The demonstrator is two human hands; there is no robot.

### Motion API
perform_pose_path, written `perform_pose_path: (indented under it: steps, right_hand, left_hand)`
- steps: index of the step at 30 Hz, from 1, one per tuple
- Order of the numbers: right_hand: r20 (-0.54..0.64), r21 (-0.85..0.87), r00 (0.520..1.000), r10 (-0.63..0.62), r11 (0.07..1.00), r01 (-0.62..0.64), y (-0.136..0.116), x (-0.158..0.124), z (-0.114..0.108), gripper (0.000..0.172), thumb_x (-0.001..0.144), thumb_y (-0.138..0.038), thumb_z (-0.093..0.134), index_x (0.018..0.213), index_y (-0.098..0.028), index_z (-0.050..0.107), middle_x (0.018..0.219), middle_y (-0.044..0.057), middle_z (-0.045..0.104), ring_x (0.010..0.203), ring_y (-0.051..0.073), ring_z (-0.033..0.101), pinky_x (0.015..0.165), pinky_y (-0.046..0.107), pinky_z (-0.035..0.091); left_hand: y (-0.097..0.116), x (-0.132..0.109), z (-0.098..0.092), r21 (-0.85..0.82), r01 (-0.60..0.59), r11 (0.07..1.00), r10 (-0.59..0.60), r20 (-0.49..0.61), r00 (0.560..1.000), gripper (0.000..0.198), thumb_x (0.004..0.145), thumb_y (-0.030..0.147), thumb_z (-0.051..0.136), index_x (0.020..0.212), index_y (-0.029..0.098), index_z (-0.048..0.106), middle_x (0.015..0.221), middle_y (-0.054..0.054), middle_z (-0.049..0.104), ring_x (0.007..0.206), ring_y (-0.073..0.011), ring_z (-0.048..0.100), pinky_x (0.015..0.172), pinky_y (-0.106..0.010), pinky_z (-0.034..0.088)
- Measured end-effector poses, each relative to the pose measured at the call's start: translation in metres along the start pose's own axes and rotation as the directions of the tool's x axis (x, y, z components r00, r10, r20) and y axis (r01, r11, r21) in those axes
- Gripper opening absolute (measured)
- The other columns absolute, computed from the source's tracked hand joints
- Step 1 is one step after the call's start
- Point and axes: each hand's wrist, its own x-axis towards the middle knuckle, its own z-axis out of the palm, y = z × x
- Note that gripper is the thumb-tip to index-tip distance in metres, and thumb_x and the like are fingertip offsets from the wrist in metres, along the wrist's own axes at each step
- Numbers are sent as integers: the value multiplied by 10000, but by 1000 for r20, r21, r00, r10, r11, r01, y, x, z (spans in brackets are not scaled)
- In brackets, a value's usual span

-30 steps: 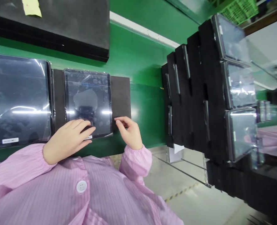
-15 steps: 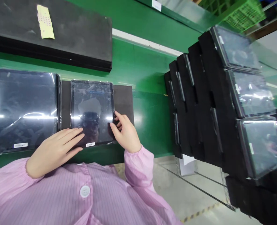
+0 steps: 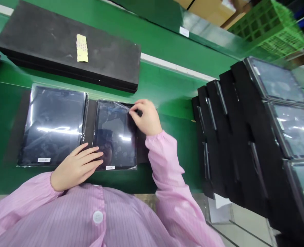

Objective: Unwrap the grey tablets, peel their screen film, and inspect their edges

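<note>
Right hand (image 3: 147, 118) up at the far right corner of the small dark glossy tablet (image 3: 114, 137), fingertips closed on a lifted edge of the clear plastic film (image 3: 123, 107). Left hand (image 3: 76, 168) flat, fingers spread, pressing the near left corner onto the black foam pad (image 3: 90, 116) on the green tabletop (image 3: 167, 103). Looks like film-peeling, barely started; calls next for a firm hold-down and a slow diagonal pull. White label (image 3: 110, 167) at the near edge: too small to read. Same for the yellow dotted strip (image 3: 82, 48).
</note>
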Motion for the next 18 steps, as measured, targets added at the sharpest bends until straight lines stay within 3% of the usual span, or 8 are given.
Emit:
perform_pose_path:
  steps: [3,5,7,8,10,14,16,18]
  right_hand:
    - [287,200,948,-137,976,81,-45,-45,-9,105,907,-135,552,889,-192,638,1001,89,727,966,237,671,915,409,529]
    - [482,447,823,-299,892,63,-69,-74,-16,131,959,-161,488,931,-205,608,1028,77,748,932,202,704,862,356,564]
    - [535,704,677,-506,709,-26,-83,-93,-21,124,995,-221,466,941,-214,578,1061,83,767,963,175,734,854,304,585]
    - [517,788,635,-574,610,-90,-86,-98,-22,136,1005,-250,452,930,-217,560,1067,96,772,986,168,742,853,289,591]
    - [452,885,597,-663,417,-207,-87,-101,-21,195,1018,-313,406,880,-228,514,1047,130,776,1029,169,744,858,287,600]
    - [432,850,560,-707,113,-514,-81,-102,-18,379,964,-580,452,783,-248,475,906,154,776,994,218,759,862,370,609]
    - [519,774,646,-560,-13,-633,-80,-107,-19,457,867,-684,569,767,-247,479,851,129,772,920,248,770,806,415,618]
    - [561,777,778,-283,-142,-613,-80,-113,-20,472,806,-671,665,770,-250,454,859,96,770,843,259,773,720,431,622]
  left_hand:
    - [1,2,-1,25,130,991,-130,-22,991,177,952,195,577,973,255,742,1107,-23,740,1111,-221,657,1129,-434,356]
    - [2,2,-3,68,212,975,-212,-3,977,129,938,250,596,950,259,725,1114,-58,716,1120,-258,639,1093,-485,363]
    - [2,2,-5,107,254,961,-259,34,965,114,922,278,599,968,245,698,1158,-96,687,1163,-301,610,1068,-536,359]
    - [1,2,-6,121,260,958,-267,45,963,116,916,284,596,975,237,685,1171,-111,675,1177,-317,598,1058,-556,358]
    - [0,1,-6,141,263,954,-272,50,961,119,913,293,598,986,234,670,1182,-128,659,1185,-338,588,1043,-587,358]
    - [-3,-1,-6,166,252,953,-264,55,963,125,902,318,634,1004,267,685,1263,-126,625,1192,-379,588,1028,-642,363]
    - [-5,-3,-6,165,258,952,-274,78,959,131,899,331,632,1001,279,696,1340,-116,592,1208,-399,582,1026,-660,373]
    - [-6,-6,-5,154,261,953,-276,91,957,146,900,345,616,996,274,700,1414,-119,549,1237,-416,560,1035,-682,366]
